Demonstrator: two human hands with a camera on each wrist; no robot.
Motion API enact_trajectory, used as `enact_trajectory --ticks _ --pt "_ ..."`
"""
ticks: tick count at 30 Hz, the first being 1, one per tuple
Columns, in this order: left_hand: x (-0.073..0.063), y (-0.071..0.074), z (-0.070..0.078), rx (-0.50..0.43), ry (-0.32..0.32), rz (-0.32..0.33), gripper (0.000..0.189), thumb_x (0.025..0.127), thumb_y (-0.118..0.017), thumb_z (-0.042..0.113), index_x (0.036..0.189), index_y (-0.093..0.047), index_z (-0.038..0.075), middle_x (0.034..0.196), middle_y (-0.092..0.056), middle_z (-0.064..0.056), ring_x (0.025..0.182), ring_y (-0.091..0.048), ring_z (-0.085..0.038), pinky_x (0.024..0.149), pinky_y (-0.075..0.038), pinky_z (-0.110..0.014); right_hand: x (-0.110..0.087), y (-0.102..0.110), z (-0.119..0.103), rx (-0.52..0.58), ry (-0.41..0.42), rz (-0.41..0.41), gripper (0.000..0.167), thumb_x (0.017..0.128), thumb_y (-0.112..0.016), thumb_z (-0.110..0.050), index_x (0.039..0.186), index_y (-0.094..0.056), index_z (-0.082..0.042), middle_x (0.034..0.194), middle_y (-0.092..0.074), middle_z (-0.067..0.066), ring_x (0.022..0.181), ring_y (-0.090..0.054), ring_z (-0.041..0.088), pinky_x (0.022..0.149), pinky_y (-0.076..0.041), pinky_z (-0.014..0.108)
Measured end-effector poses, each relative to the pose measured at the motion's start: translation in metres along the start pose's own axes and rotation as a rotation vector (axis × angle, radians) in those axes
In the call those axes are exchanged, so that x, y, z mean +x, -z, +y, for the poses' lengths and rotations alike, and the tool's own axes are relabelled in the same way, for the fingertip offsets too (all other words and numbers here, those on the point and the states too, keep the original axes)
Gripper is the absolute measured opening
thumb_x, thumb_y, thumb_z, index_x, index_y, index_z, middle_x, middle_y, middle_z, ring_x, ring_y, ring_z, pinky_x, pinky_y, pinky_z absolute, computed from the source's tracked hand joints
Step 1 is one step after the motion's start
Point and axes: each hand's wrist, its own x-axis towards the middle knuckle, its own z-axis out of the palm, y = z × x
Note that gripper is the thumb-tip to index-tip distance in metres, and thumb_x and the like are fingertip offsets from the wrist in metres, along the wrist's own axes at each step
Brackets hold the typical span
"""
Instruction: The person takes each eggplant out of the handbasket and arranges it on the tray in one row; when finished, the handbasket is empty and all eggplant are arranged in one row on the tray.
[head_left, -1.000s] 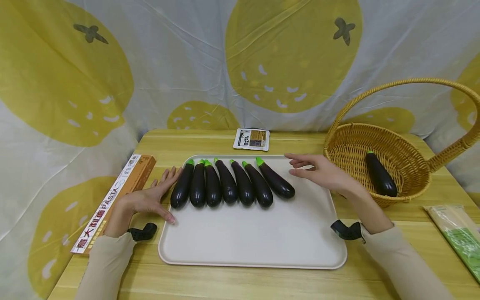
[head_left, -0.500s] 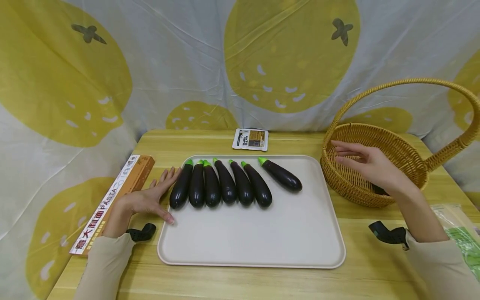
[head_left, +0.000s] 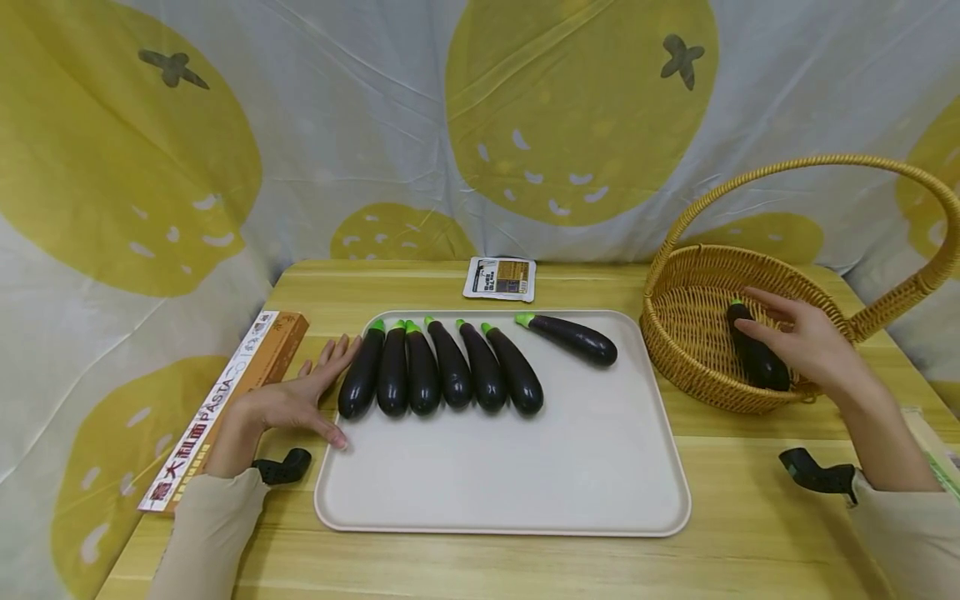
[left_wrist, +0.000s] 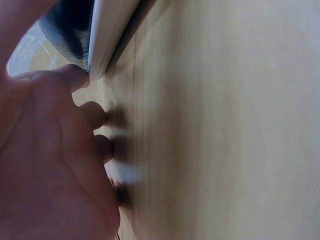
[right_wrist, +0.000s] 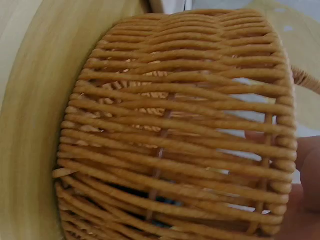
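My left hand (head_left: 300, 407) rests with spread fingers at the left edge of the white tray (head_left: 502, 483). In the left wrist view its fingertips touch the wooden table beside the tray's rim. Several glossy dark eggplants (head_left: 453, 367) with green stems lie side by side on the tray. Another eggplant (head_left: 573, 337) lies apart, slanted, toward the tray's back right. My right hand (head_left: 806, 337) reaches over the wicker basket (head_left: 693, 358), thumb and fingers apart above an eggplant (head_left: 757, 350) inside. In the right wrist view the basket's woven side (right_wrist: 175, 125) hides most of that hand.
A pasta box (head_left: 225, 408) lies left of the tray. Behind the tray is a small flat packet (head_left: 500, 278). The tall basket handle (head_left: 795, 160) arches above my right hand. A partly hidden plastic packet (head_left: 937, 450) lies under my right forearm.
My right hand has moved right from the tray to inside the basket. The rightmost tray eggplant has shifted right and turned more sideways. My left hand has stayed in place.
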Motion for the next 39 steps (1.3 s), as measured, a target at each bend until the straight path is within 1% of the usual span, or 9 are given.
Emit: enact_trajectory --ticks 11,22,24,26,29,32,34,36,39 --pt "-0.001 0.0 0.001 -0.007 0.001 -0.002 0.148 0.068 -0.097 0.033 0.166 0.012 0.013 0.164 0.033 -0.027 0.149 0.036 -0.051 0.113 0.023 -0.077 0.001 0.005 0.015 -0.009 -0.11 -0.098 0.081 0.11 -0.044 -0.042 0.165 0.001 -0.002 0.158 -0.011 0.05 0.141 -0.02 0.07 0.103 -0.034 0.079" --pt "0.0 0.0 0.0 -0.004 0.0 0.0 0.148 0.067 -0.097 0.033 0.166 0.011 0.013 0.164 0.033 -0.027 0.149 0.036 -0.051 0.114 0.022 -0.077 0.006 0.004 0.025 -0.049 -0.132 -0.145 0.08 0.11 -0.044 -0.041 0.163 -0.002 0.003 0.148 -0.022 0.056 0.133 -0.028 0.072 0.101 -0.04 0.076" --pt "0.0 0.0 0.0 0.001 -0.004 -0.001 0.148 0.068 -0.097 0.033 0.166 0.012 0.013 0.164 0.033 -0.028 0.149 0.036 -0.051 0.114 0.022 -0.077 0.007 0.002 0.026 -0.06 -0.144 -0.153 0.079 0.11 -0.044 -0.041 0.163 -0.005 0.004 0.148 -0.026 0.055 0.113 -0.055 0.06 0.09 -0.051 0.065" --pt "0.0 0.0 0.0 0.008 -0.006 -0.002 0.148 0.068 -0.097 0.033 0.166 0.012 0.014 0.164 0.033 -0.028 0.149 0.035 -0.051 0.114 0.022 -0.077 0.008 0.0 0.026 -0.078 -0.152 -0.154 0.077 0.11 -0.045 -0.04 0.162 -0.01 0.006 0.147 -0.029 0.054 0.078 -0.063 0.039 0.073 -0.055 0.05" --pt "0.0 -0.001 -0.001 0.011 -0.007 -0.002 0.148 0.068 -0.097 0.033 0.166 0.012 0.014 0.164 0.033 -0.028 0.149 0.035 -0.051 0.114 0.021 -0.077 0.009 -0.003 0.025 -0.102 -0.151 -0.142 0.074 0.11 -0.047 -0.037 0.16 -0.017 0.008 0.146 -0.032 0.054 0.051 -0.035 0.012 0.055 -0.041 0.033" --pt "0.0 -0.001 0.0 0.007 -0.004 -0.002 0.148 0.068 -0.097 0.034 0.166 0.012 0.014 0.165 0.033 -0.027 0.149 0.035 -0.051 0.114 0.021 -0.077 0.01 -0.003 0.026 -0.137 -0.133 -0.126 0.071 0.11 -0.048 -0.034 0.158 -0.02 0.01 0.145 -0.032 0.054 0.065 -0.052 0.023 0.061 -0.041 0.031" --pt "0.0 0.0 0.0 0.006 -0.001 -0.003 0.148 0.068 -0.097 0.034 0.166 0.012 0.014 0.165 0.033 -0.027 0.149 0.035 -0.051 0.114 0.021 -0.077 0.01 -0.003 0.026 -0.159 -0.123 -0.117 0.07 0.11 -0.048 -0.033 0.158 -0.022 0.01 0.144 -0.034 0.053 0.083 -0.061 0.04 0.066 -0.043 0.033" --pt "0.0 0.0 0.0 0.004 -0.001 -0.002 0.148 0.068 -0.097 0.034 0.166 0.012 0.014 0.165 0.033 -0.026 0.149 0.035 -0.051 0.114 0.021 -0.077 0.01 -0.003 0.027 -0.171 -0.108 -0.103 0.068 0.11 -0.048 -0.032 0.157 -0.023 0.011 0.143 -0.036 0.053 0.105 -0.058 0.051 0.07 -0.044 0.034" --pt "-0.001 0.0 0.0 0.004 0.001 0.0 0.148 0.067 -0.097 0.034 0.166 0.012 0.014 0.165 0.033 -0.026 0.149 0.035 -0.051 0.115 0.021 -0.077 0.01 -0.004 0.026 -0.141 -0.099 -0.091 0.067 0.11 -0.048 -0.032 0.158 -0.024 0.009 0.141 -0.041 0.052 0.083 -0.06 0.039 0.064 -0.043 0.032"
